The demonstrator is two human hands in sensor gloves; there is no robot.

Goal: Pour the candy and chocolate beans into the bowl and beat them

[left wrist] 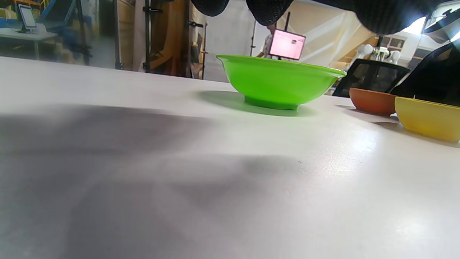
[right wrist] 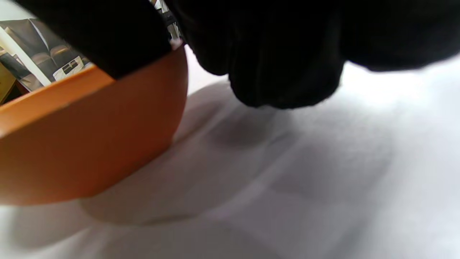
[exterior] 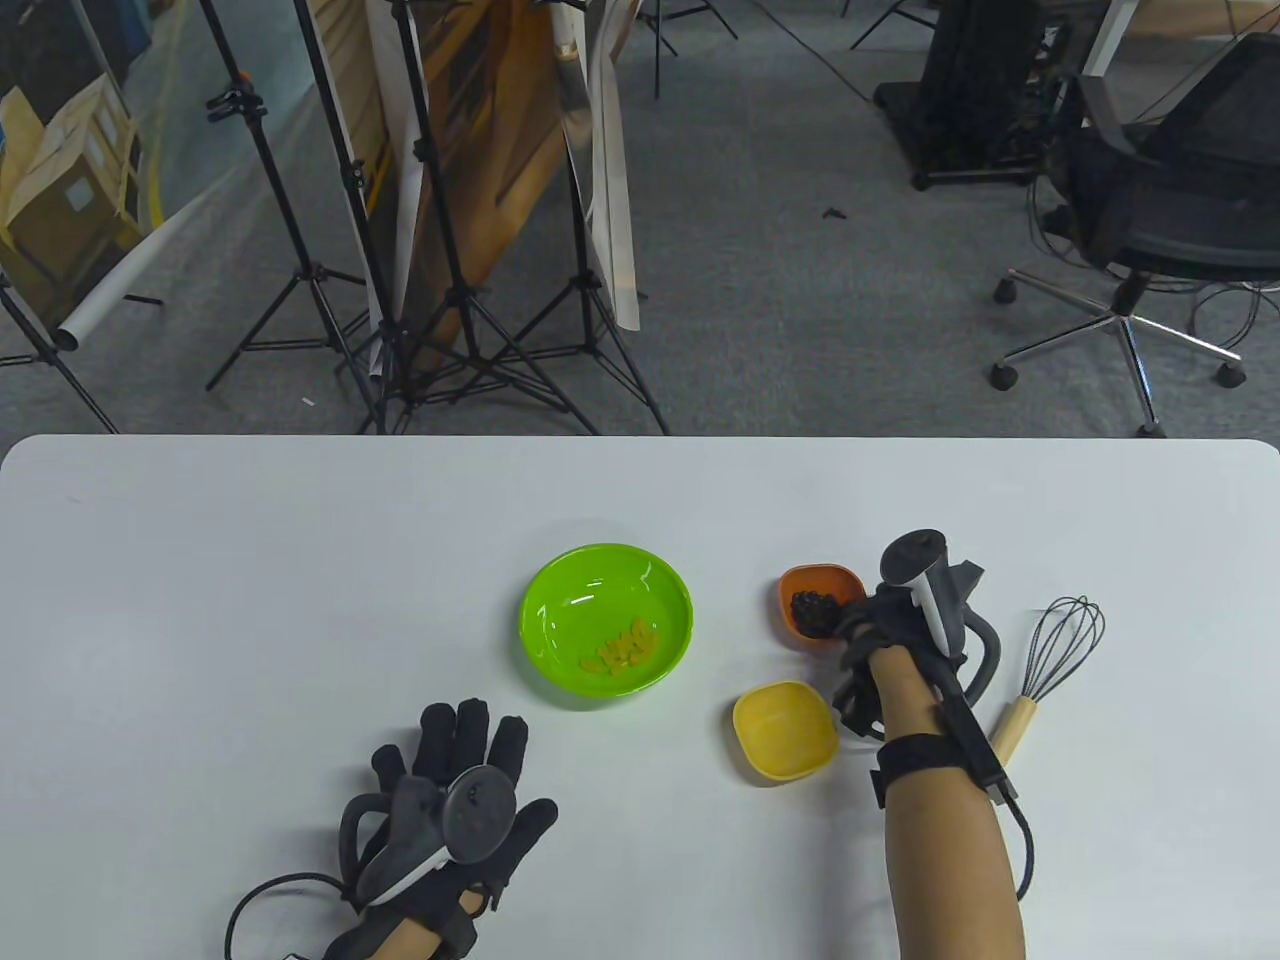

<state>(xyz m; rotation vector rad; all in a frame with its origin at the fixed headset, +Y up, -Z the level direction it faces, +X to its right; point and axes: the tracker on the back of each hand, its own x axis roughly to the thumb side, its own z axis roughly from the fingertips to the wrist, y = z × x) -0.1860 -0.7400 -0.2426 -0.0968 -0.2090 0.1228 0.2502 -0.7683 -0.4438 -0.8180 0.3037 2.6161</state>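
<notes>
The green bowl stands mid-table with yellow candy in it. To its right is a small orange bowl holding dark chocolate beans. My right hand grips this bowl at its near right side. In the right wrist view a gloved finger lies over the orange bowl's rim, and the bowl's base is on the table. An empty yellow bowl sits nearer me. My left hand lies flat on the table, fingers spread, holding nothing. The left wrist view shows the green bowl ahead.
A whisk with a wooden handle lies right of my right wrist, its wires pointing away. The orange bowl and the yellow bowl also show in the left wrist view. Tripods and an office chair stand beyond the table's far edge.
</notes>
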